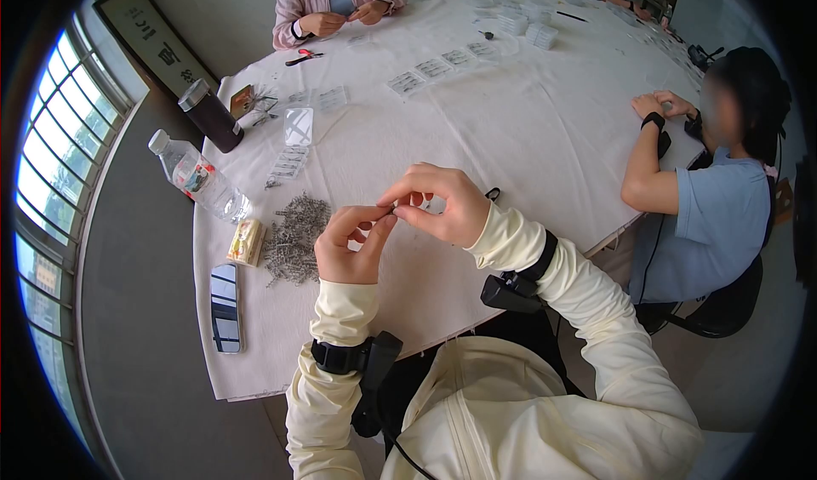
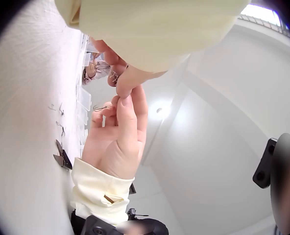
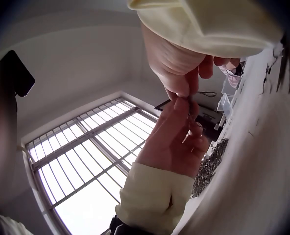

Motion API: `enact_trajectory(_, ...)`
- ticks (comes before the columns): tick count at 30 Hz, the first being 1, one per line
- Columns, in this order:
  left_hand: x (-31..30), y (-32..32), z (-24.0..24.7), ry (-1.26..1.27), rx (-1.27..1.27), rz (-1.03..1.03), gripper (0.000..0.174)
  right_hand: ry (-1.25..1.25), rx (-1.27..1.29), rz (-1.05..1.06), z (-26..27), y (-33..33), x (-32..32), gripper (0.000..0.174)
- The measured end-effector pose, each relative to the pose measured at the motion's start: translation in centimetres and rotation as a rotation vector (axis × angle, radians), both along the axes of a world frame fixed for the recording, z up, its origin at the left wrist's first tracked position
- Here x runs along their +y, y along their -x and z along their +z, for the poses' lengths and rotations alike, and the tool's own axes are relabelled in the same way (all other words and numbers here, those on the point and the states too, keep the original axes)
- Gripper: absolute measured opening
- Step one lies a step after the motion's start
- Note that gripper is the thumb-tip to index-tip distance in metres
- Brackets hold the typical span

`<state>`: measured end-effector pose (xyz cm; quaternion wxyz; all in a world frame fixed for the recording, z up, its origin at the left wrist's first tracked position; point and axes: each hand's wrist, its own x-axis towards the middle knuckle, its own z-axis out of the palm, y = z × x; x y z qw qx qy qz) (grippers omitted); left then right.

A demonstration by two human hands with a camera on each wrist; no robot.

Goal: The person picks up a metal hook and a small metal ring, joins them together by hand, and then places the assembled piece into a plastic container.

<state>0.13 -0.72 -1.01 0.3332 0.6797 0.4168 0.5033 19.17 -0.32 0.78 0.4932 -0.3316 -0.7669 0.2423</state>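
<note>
Left hand (image 1: 349, 246) and right hand (image 1: 448, 205) pinch small wire pieces (image 2: 114, 77) (hooks, perhaps, mostly hidden).

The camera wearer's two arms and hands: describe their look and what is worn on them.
The left hand and right hand are bare, without gloves. Long, wrinkled, pale-cream fabric sleeves reach the wrists. Over each sleeve, near the wrist, a black band carries a boxy black camera; a thin black cable runs below the left one.
</note>
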Motion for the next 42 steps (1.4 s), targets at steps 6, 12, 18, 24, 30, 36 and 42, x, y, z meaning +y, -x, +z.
enact_trajectory(6,-0.3,-0.1,0.4,0.050,-0.042,-0.037,0.010,0.145,0.040,0.004,-0.2,-0.4,0.1,0.011)
enact_trajectory(12,-0.2,-0.1,0.6,0.136,-0.145,-0.131,0.012,0.209,0.062,-0.006,-0.1,-0.6,0.2,0.009)
enact_trajectory(18,-0.4,0.1,0.8,0.202,-0.153,-0.154,0.015,0.165,0.031,-0.026,0.0,-0.4,0.1,0.008)
enact_trajectory(24,-0.1,0.1,0.2,0.252,-0.208,-0.172,0.015,0.105,0.028,-0.044,-0.2,-0.3,0.3,0.007)
enact_trajectory(30,0.3,0.4,-0.2,0.284,-0.234,-0.202,0.013,0.038,-0.005,-0.036,-0.2,-0.3,0.2,0.008)
enact_trajectory(36,0.2,0.4,0.0,0.315,-0.252,-0.211,0.010,0.043,-0.006,-0.021,-0.1,-0.4,0.2,0.009)
enact_trajectory(42,0.2,0.5,-0.1,0.300,-0.225,-0.221,0.007,0.065,-0.005,-0.009,0.0,-0.2,0.1,0.007)
